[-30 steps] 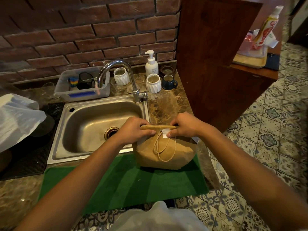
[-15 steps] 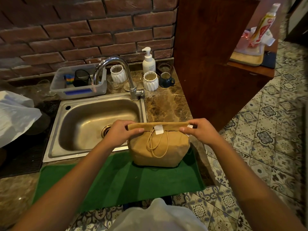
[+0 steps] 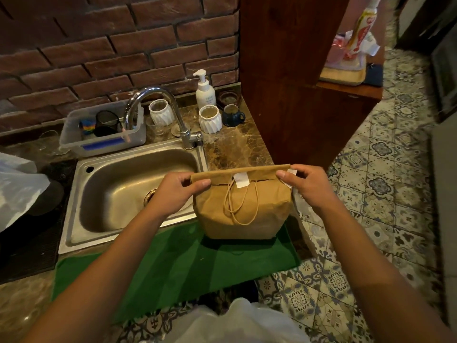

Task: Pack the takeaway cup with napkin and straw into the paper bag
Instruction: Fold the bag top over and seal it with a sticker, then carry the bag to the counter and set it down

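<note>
Brick-backed marble counter (image 3: 235, 149) with steel sink (image 3: 128, 186); green mat (image 3: 188, 263) at front edge. Brown paper bag (image 3: 243, 206) upright on mat, top folded over. Left hand (image 3: 176, 191) and right hand (image 3: 309, 185) pinching fold's ends.

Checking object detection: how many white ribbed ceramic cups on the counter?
2. One white ribbed cup stands behind the faucet, by the plastic bin. The other stands right of the faucet, between the soap dispenser and dark mug. None visibly hidden.

Dim, warm light; glare on the sink (image 3: 74, 214) (edges bend and blur)
</note>
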The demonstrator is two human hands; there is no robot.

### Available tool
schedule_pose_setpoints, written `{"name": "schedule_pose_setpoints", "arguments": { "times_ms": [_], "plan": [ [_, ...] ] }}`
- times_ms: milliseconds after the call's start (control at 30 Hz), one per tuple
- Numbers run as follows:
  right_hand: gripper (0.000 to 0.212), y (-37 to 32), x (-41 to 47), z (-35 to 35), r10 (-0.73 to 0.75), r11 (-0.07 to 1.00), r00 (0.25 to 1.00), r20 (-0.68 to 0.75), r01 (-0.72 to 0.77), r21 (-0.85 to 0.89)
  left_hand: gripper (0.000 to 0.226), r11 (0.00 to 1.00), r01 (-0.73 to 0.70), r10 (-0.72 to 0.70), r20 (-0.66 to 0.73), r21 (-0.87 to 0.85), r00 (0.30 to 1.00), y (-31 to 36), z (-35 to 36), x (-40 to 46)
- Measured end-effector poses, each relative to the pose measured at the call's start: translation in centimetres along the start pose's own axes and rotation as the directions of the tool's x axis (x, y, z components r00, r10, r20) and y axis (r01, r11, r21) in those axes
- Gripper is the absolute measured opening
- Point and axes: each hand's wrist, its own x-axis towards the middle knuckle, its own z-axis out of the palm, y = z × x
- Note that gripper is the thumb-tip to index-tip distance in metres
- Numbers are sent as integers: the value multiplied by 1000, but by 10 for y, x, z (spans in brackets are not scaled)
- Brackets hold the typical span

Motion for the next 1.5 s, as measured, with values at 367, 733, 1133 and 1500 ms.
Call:
{"name": "schedule_pose_setpoints", "arguments": {
  "times_ms": [367,733,1133,1500],
  "plan": [
    [14,-12,-163,-28,1,1000,808,-589,12,18,12,953,-291,302,301,-81,905,76,49,-21],
    [16,-9,-365,-42,97,994,404,-910,15,113,56,818,-489,566,571,-303,594,134,161,-113],
    [22,40,-615,-124,91,986,-118,-989,-126,106,58,671,-605,652,729,-429,208,206,394,-272],
    [20,64,-820,-203,43,964,-352,-935,-230,131,63,637,-453,682,730,-623,-46,271,597,-450]
  ]
}}
